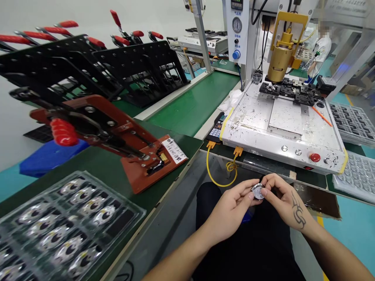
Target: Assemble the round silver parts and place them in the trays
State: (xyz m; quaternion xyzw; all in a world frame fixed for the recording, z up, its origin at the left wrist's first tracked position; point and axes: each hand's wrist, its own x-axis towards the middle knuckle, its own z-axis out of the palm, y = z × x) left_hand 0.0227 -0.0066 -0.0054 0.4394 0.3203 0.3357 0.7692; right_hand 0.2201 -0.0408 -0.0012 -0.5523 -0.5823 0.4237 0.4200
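Over my lap, both hands grip a small round silver watch case (258, 191) between thumbs and fingertips. My left hand (233, 208) pinches its left side, and my right hand (281, 199) has its thumb and fingers on the right side. The face turned up is pale with small markings too fine to read. Curled fingers hide its edges and underside. To the left, a clear plastic tray (117, 234) holds several similar silver cases in its pockets. Behind that tray, a red-brown clamp fixture (155, 171) with a red handle stands on the green bench.
Ahead on the right stands a white dispensing machine (252, 128) with a gold cylinder (278, 62) above black fixtures. Yellow cables (208, 164) hang at its front. Black clamp racks (140, 70) line the left, beside a green conveyor (193, 105). Parts trays (356, 175) sit far right; people work behind.
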